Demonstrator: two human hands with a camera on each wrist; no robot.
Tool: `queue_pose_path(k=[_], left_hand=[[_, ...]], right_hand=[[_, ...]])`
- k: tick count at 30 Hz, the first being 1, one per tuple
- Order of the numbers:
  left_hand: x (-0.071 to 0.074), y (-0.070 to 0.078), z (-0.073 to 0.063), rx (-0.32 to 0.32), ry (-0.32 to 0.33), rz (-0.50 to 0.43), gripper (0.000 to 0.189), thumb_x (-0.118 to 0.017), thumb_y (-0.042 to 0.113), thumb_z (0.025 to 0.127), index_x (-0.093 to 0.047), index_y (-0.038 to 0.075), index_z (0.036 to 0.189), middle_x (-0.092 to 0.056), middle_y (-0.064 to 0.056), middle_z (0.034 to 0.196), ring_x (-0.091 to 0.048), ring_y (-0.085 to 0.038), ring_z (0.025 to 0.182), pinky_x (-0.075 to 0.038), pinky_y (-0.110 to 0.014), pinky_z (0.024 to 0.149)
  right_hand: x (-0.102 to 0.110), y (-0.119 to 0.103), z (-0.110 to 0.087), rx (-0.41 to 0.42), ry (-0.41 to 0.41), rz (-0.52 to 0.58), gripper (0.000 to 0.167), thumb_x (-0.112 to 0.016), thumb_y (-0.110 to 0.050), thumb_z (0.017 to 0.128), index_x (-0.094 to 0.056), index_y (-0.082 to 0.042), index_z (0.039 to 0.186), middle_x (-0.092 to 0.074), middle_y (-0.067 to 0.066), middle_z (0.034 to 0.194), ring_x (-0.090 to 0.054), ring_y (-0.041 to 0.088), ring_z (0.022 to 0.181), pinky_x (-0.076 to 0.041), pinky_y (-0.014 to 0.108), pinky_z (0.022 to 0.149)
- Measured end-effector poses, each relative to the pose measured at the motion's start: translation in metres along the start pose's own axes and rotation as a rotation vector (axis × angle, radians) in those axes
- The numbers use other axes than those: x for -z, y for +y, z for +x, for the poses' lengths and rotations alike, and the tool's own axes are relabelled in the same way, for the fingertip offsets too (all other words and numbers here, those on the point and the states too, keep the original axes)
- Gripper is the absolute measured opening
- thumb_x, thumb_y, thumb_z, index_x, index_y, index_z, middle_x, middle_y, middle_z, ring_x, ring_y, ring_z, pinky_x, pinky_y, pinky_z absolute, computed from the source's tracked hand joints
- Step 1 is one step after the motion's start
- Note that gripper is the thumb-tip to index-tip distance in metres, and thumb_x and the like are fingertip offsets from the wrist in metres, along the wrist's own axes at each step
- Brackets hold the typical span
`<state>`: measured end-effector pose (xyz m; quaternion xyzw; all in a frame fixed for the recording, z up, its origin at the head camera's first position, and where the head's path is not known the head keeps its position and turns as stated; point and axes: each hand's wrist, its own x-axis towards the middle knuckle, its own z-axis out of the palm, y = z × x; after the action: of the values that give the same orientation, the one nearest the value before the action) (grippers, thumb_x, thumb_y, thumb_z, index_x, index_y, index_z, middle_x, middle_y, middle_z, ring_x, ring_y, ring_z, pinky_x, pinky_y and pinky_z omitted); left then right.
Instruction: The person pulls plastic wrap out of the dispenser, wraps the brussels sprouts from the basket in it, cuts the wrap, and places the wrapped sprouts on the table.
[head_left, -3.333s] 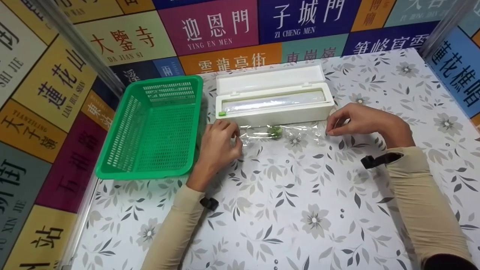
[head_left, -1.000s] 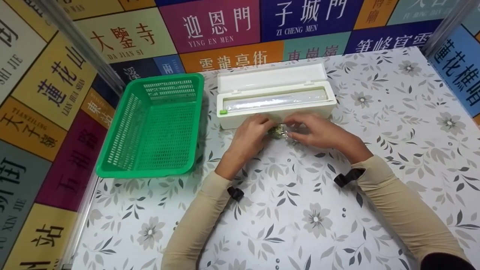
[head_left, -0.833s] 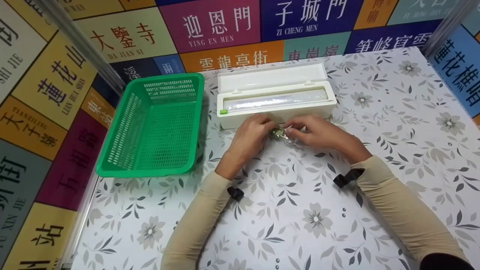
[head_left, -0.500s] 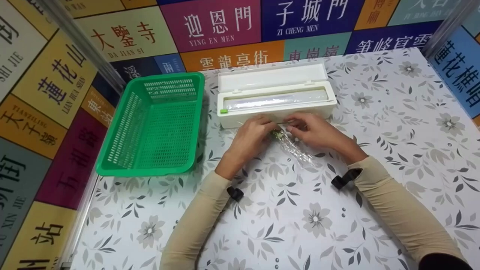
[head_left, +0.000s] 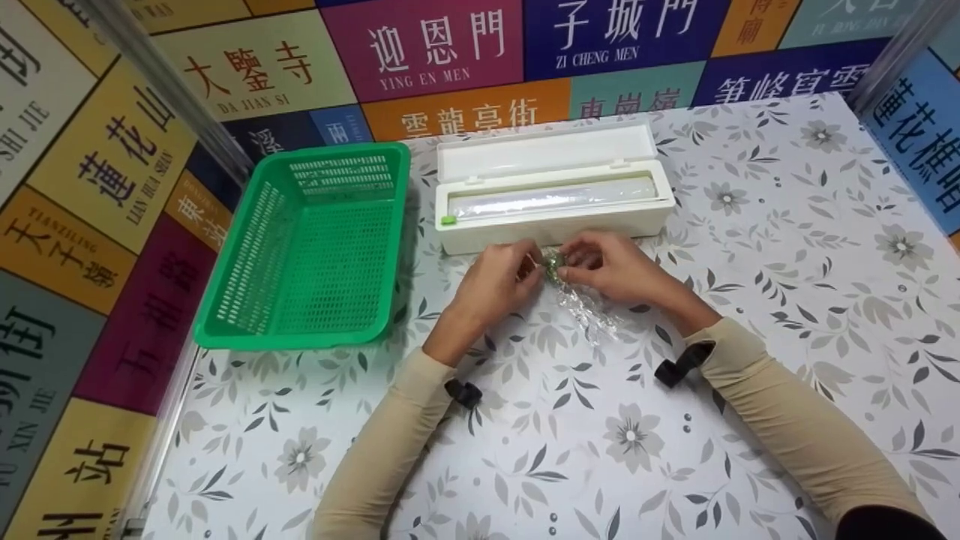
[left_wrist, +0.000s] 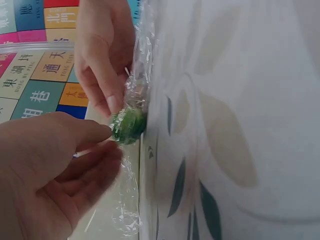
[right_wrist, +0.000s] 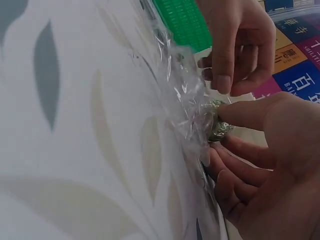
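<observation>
A small round green vegetable piece (head_left: 554,264) is wrapped in clear cling film, just in front of the white box. My right hand (head_left: 611,270) pinches it between thumb and fingers, as the right wrist view shows most plainly. A crumpled tail of cling film (head_left: 589,311) trails from it over the table towards me. At its left side is my left hand (head_left: 495,281), its thumb and fingers loosely bent and parted. In the left wrist view the left thumb (left_wrist: 92,131) reaches right to the edge of the green piece (left_wrist: 129,125).
Behind the hands stands a long white cling film dispenser (head_left: 555,225), its lid (head_left: 547,154) raised and a roll of film (head_left: 551,199) inside. A green plastic basket (head_left: 300,341) sits to the left. Flowered cloth (head_left: 630,435) covers the table, with printed walls behind and at the left.
Both hands came inward from the ends of the stretched film to the green piece. The film is now bunched, its tail towards me. The left fingers have just drawn back slightly from the piece.
</observation>
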<state>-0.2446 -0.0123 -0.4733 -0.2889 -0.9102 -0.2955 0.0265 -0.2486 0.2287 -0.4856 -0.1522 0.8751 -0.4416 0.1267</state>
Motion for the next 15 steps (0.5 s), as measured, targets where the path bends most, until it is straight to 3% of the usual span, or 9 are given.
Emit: queue_pose_path(k=[5,10,15], left_hand=[[0.005,-0.001,-0.013,0.061,-0.066,0.04,0.012,-0.073,0.019,0.102,-0.079,0.011,0.109,-0.082,-0.004,0.101,-0.077,-0.021,0.09,-0.064,-0.036,0.079],[0.01,-0.004,-0.023,0.076,-0.059,0.04,0.014,-0.071,0.02,0.103,-0.076,0.01,0.112,-0.08,-0.005,0.102,-0.076,-0.022,0.092,-0.064,-0.039,0.08],[0.012,-0.008,-0.034,0.075,-0.044,0.01,0.023,-0.071,0.018,0.103,-0.073,0.009,0.124,-0.081,-0.009,0.114,-0.077,-0.024,0.101,-0.065,-0.039,0.086]], right_hand=[[0.001,-0.007,-0.005,-0.046,-0.07,0.024,0.041,-0.082,-0.034,0.097,-0.072,-0.008,0.127,-0.077,0.013,0.117,-0.073,0.025,0.104,-0.06,0.032,0.09],[-0.002,-0.014,-0.012,-0.048,-0.149,0.05,0.037,-0.082,-0.031,0.097,-0.075,-0.006,0.122,-0.08,0.013,0.114,-0.076,0.022,0.101,-0.061,0.029,0.089],[-0.01,-0.019,-0.022,-0.049,-0.177,0.078,0.038,-0.083,-0.032,0.097,-0.073,-0.005,0.123,-0.08,0.013,0.111,-0.076,0.021,0.099,-0.06,0.03,0.09]])
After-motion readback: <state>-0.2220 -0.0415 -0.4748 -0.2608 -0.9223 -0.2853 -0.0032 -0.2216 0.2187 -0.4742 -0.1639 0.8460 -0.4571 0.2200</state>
